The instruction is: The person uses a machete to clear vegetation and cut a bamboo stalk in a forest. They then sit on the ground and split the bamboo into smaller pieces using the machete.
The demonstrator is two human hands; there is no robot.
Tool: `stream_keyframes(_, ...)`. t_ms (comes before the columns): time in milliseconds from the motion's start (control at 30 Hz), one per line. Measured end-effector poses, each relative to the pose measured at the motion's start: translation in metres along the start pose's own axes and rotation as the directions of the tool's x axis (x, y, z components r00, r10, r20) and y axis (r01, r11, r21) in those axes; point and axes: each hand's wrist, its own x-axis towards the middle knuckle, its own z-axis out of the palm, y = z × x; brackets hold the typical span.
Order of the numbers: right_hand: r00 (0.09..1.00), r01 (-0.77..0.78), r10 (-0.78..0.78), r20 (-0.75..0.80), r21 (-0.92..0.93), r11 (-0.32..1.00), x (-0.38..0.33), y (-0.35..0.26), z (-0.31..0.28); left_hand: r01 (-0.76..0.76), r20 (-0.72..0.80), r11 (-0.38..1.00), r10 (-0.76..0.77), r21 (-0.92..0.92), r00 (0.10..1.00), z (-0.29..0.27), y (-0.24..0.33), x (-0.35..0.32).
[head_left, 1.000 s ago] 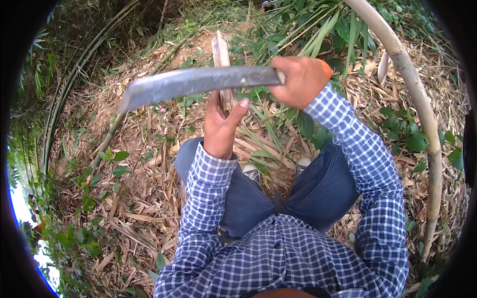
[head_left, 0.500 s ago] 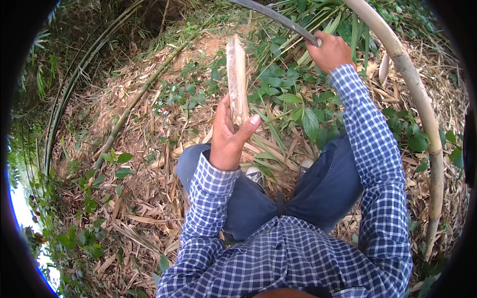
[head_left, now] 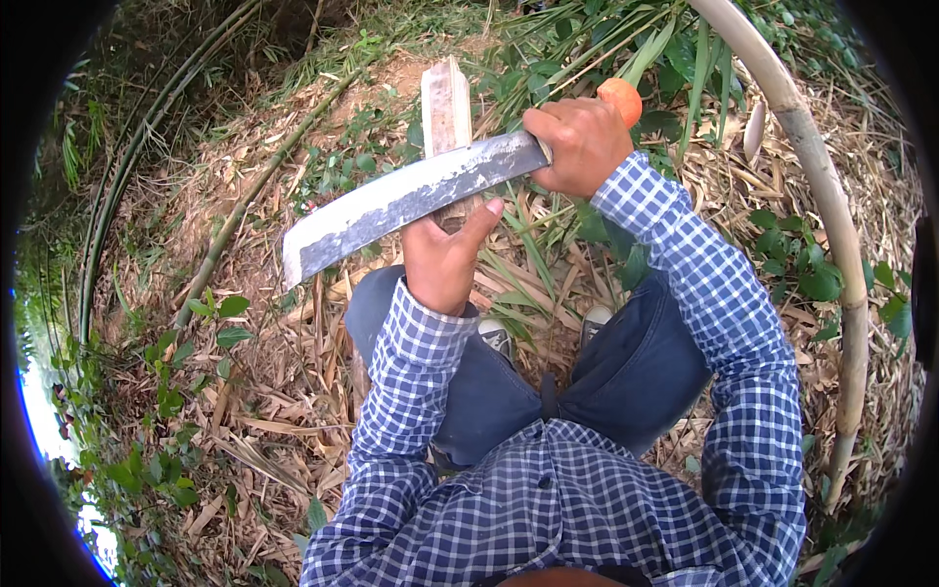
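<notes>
My left hand (head_left: 445,259) grips the lower part of a short pale bamboo piece (head_left: 446,112) and holds it upright in front of my knees. My right hand (head_left: 577,142) is closed on the orange handle (head_left: 620,96) of a long, broad steel blade (head_left: 401,201). The blade lies across the bamboo piece just above my left hand, its tip pointing left. Both arms wear a blue checked shirt.
A thick curved bamboo stem (head_left: 831,215) runs down the right side. Thin green stems (head_left: 127,176) arc along the left. Dry leaves and husks (head_left: 264,411) cover the ground, with green leafy plants (head_left: 606,59) behind my hands.
The blade was raised high to the upper right half a second ago; it has now come back down across the bamboo piece. My left hand still holds the piece upright.
</notes>
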Motion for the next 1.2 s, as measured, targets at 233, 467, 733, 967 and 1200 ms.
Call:
stream_keyframes(233, 0.751, -0.619, 0.657, 0.058, -0.284, 0.732, -0.001, 0.08, -0.007, 0.063, 0.033, 0.998, -0.063, 0.003, 0.997, 0.001, 0.002, -0.005)
stream_keyframes(467, 0.969, -0.245, 0.246, 0.034, -0.018, 0.969, 0.003, -0.017, -0.019, -0.161, -0.052, 0.984, 0.165, 0.072, 0.985, 0.002, -0.006, 0.01)
stream_keyframes(733, 0.997, -0.061, 0.061, 0.039, 0.016, 0.998, 0.001, -0.007, 0.002, -0.145, -0.024, 0.979, 0.15, 0.143, 0.988, 0.005, 0.002, 0.003)
stream_keyframes(967, 0.95, -0.298, 0.31, 0.04, -0.187, 0.936, 0.002, 0.032, 0.008, -0.031, -0.021, 0.996, 0.033, 0.082, 0.999, 0.005, -0.001, 0.001)
stream_keyframes(1200, 0.771, -0.606, 0.627, 0.11, -0.174, 0.776, -0.021, 0.063, -0.029, 0.196, 0.04, 0.954, -0.192, -0.229, 0.981, -0.001, 0.006, -0.004)
